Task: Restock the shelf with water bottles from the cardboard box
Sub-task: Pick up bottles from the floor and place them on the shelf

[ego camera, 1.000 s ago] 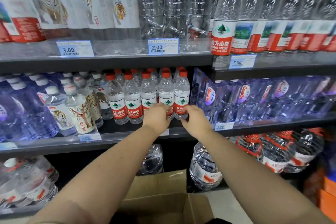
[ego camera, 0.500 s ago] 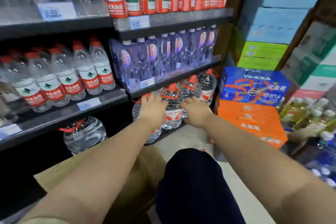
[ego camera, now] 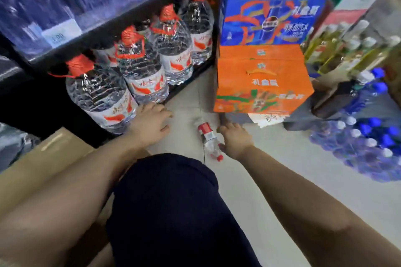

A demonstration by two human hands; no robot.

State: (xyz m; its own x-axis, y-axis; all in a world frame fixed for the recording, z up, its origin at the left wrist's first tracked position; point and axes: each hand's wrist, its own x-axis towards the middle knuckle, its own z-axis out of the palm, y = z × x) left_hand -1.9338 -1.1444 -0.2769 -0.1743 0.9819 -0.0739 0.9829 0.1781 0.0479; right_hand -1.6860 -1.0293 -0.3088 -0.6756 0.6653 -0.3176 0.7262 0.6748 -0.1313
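A small water bottle [ego camera: 209, 139] with a red label and red cap lies on the pale floor tiles, cap toward me. My right hand [ego camera: 235, 136] is low beside it on its right, thumb against the bottle's side, fingers pointing down; no grip around it shows. My left hand [ego camera: 149, 123] hovers relaxed and holds nothing, left of the bottle and just in front of the large jugs. The brown cardboard box [ego camera: 54, 154] sits at the lower left under my left forearm, its inside hidden. The black shelf [ego camera: 121, 19] runs along the upper left.
Large water jugs [ego camera: 138, 65] with red handles fill the bottom shelf. An orange carton [ego camera: 260, 84] with a blue carton [ego camera: 271, 13] on top stands right of the shelf. Wrapped blue-capped bottles [ego camera: 368, 143] lie on the floor at right. My dark-clothed knee [ego camera: 173, 201] is below.
My view has swung from the middle shelf down to the floor. Both hands left the shelf bottles and dropped low; the right hand now sits beside a small bottle lying on the tiles.
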